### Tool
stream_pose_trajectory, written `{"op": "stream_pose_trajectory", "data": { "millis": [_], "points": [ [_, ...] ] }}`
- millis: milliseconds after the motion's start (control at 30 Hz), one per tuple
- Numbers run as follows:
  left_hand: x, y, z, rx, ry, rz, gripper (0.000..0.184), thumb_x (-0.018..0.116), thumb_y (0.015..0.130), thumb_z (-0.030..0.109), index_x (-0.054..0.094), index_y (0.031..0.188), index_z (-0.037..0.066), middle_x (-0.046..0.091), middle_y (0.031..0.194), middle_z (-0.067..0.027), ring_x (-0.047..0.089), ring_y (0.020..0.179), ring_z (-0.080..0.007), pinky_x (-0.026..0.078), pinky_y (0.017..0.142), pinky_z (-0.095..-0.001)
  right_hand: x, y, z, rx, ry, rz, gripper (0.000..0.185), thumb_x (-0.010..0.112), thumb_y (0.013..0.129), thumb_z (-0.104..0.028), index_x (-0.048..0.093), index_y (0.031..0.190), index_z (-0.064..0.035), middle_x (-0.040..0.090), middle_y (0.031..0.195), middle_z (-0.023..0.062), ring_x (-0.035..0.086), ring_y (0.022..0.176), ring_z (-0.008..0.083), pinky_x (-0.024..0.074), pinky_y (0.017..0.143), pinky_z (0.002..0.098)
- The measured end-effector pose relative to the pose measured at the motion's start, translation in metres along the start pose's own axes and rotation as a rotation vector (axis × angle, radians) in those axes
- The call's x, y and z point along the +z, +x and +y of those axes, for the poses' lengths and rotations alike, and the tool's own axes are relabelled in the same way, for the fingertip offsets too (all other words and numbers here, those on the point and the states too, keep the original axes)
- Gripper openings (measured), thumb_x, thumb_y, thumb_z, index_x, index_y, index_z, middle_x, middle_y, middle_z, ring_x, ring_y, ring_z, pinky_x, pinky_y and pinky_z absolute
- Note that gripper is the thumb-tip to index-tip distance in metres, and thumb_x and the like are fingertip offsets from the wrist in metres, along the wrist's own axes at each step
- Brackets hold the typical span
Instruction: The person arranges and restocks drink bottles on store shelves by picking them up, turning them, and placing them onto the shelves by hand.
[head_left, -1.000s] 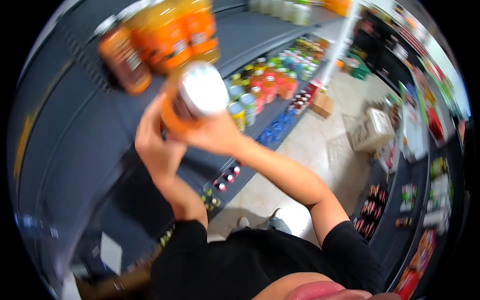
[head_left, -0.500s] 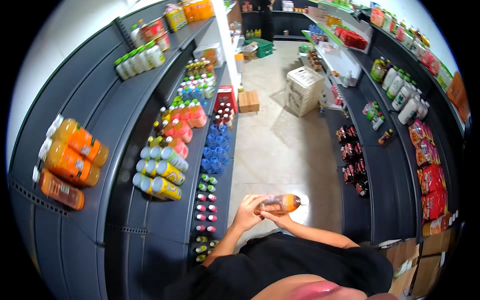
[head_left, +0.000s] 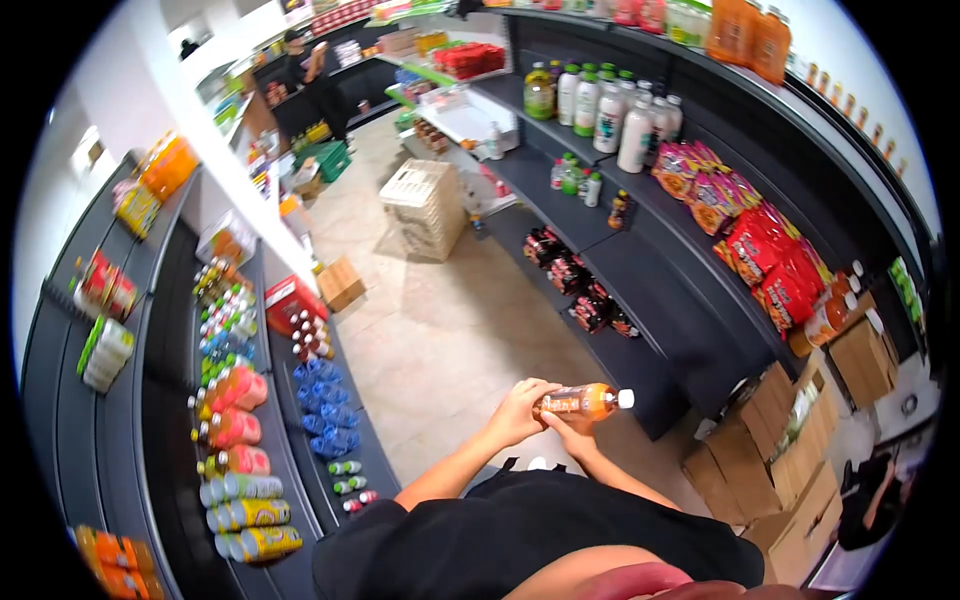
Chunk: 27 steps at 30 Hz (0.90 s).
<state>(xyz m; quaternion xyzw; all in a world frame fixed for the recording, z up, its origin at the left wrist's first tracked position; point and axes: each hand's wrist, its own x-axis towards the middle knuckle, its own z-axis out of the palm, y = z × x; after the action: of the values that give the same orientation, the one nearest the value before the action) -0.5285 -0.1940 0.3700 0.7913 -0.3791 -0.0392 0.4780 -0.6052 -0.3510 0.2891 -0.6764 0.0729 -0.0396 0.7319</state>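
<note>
An orange-brown drink bottle (head_left: pixel 596 400) with a white cap lies tilted sideways in front of my chest, its cap pointing right. My left hand (head_left: pixel 522 410) is wrapped round the bottom end of the bottle. Close beside it, my right hand (head_left: pixel 573 432) grips the bottle from below, near its label. Part of the label is covered by my fingers. Bare floor (head_left: pixel 430 340) lies beneath and beyond both hands.
On the left, shelves hold pink bottles (head_left: pixel 238 425), yellow cans (head_left: pixel 265 543) and blue bottles (head_left: pixel 325 395). Right shelves carry white bottles (head_left: pixel 634 140) and red snack packs (head_left: pixel 790 285). Cardboard boxes (head_left: pixel 735 470) stand lower right; a white crate (head_left: pixel 425 205) is in the aisle. Another person (head_left: pixel 315 85) stands far back.
My view has turned right, so the right shelves and cardboard boxes show more. The bottle stays in both hands, now held more level and showing its label.
</note>
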Motion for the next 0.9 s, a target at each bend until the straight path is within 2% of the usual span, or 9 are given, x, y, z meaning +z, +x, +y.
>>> {"op": "stream_pose_trajectory", "data": {
  "millis": [267, 400, 467, 567, 633, 733, 800, 867, 900],
  "points": [
    [0.063, 0.084, -0.029, 0.040, -0.058, -0.162, 0.063, 0.079, 0.069, 0.013, 0.064, 0.130, 0.008, 0.065, 0.124, -0.0139, 0.062, 0.115, -0.0348, 0.050, 0.100, -0.0433, -0.042, 0.029, 0.006, -0.033, 0.194, 0.616, 0.031, 0.080, 0.088, -0.013, 0.067, 0.113, -0.0001, 0.071, 0.108, 0.0074, 0.067, 0.101, 0.0169, 0.0524, 0.093, 0.0334],
    [0.072, 0.157, -0.034, 0.145, -0.212, -0.118, 0.060, 0.078, 0.072, 0.005, 0.064, 0.131, 0.007, 0.059, 0.132, -0.0182, 0.059, 0.123, -0.0350, 0.050, 0.104, -0.0416, -0.086, 0.080, -0.006, -0.163, 0.049, 0.732, 0.048, 0.086, 0.080, -0.009, 0.063, 0.122, -0.0009, 0.071, 0.112, 0.0086, 0.069, 0.101, 0.0178, 0.0545, 0.092, 0.0345],
    [0.065, 0.220, -0.023, 0.337, -0.213, -0.044, 0.066, 0.082, 0.072, 0.004, 0.060, 0.135, 0.008, 0.055, 0.136, -0.0192, 0.056, 0.128, -0.0383, 0.048, 0.107, -0.0439, -0.124, 0.123, -0.045, -0.387, -0.054, 0.667, 0.065, 0.088, 0.080, -0.012, 0.054, 0.134, -0.0015, 0.064, 0.129, 0.0106, 0.064, 0.113, 0.0164, 0.0540, 0.095, 0.0366],
    [0.052, 0.345, -0.001, 0.782, -0.320, 0.153, 0.064, 0.081, 0.078, 0.005, 0.055, 0.136, 0.006, 0.050, 0.143, -0.0242, 0.050, 0.134, -0.0471, 0.044, 0.110, -0.0544, -0.170, 0.199, -0.178, -0.718, -0.002, 0.505, 0.086, 0.087, 0.079, -0.005, 0.034, 0.147, -0.0008, 0.058, 0.129, 0.0119, 0.061, 0.117, 0.0237, 0.0527, 0.100, 0.0389],
    [0.028, 0.431, 0.042, 1.024, -0.280, 0.313, 0.066, 0.079, 0.077, 0.002, 0.053, 0.137, 0.005, 0.049, 0.143, -0.0253, 0.049, 0.134, -0.0478, 0.044, 0.110, -0.0566, -0.194, 0.232, -0.284, -0.833, -0.471, 0.572, 0.064, 0.086, 0.079, -0.012, 0.053, 0.133, -0.0024, 0.062, 0.123, 0.0117, 0.064, 0.113, 0.0269, 0.0505, 0.100, 0.0421],
    [-0.017, 0.538, 0.115, 1.135, -0.205, 0.349, 0.084, 0.076, 0.075, 0.002, 0.040, 0.151, -0.001, 0.041, 0.152, -0.0292, 0.046, 0.137, -0.0464, 0.040, 0.114, -0.0495, -0.230, 0.280, -0.432, -1.055, -1.081, 0.713, 0.031, 0.083, 0.080, -0.023, 0.075, 0.107, -0.0095, 0.075, 0.101, 0.0088, 0.071, 0.096, 0.0275, 0.0526, 0.091, 0.0414],
    [-0.031, 0.598, 0.151, 1.140, -0.125, 0.387, 0.086, 0.078, 0.075, 0.007, 0.038, 0.151, -0.004, 0.043, 0.151, -0.0283, 0.046, 0.137, -0.0451, 0.041, 0.113, -0.0462, -0.249, 0.315, -0.496, -1.006, -1.082, 0.947, 0.044, 0.085, 0.081, -0.035, 0.069, 0.111, -0.0060, 0.076, 0.098, 0.0132, 0.075, 0.085, 0.0301, 0.0576, 0.074, 0.0372],
    [-0.033, 0.652, 0.174, 1.179, -0.079, 0.428, 0.082, 0.077, 0.080, 0.017, 0.039, 0.149, -0.006, 0.049, 0.144, -0.0288, 0.050, 0.131, -0.0445, 0.043, 0.110, -0.0453, -0.280, 0.347, -0.541, -1.018, -1.146, 1.022, 0.062, 0.082, 0.079, -0.054, 0.068, 0.114, -0.0047, 0.076, 0.098, 0.0153, 0.074, 0.094, 0.0312, 0.0571, 0.082, 0.0410],
    [-0.028, 0.677, 0.182, 1.172, -0.093, 0.434, 0.076, 0.076, 0.081, 0.022, 0.043, 0.144, -0.007, 0.052, 0.141, -0.0279, 0.053, 0.128, -0.0427, 0.046, 0.108, -0.0451, -0.291, 0.360, -0.556, -0.976, -1.092, 0.991, 0.050, 0.082, 0.084, -0.042, 0.069, 0.115, -0.0048, 0.076, 0.102, 0.0105, 0.073, 0.091, 0.0222, 0.0554, 0.083, 0.0349]
  ]
}}
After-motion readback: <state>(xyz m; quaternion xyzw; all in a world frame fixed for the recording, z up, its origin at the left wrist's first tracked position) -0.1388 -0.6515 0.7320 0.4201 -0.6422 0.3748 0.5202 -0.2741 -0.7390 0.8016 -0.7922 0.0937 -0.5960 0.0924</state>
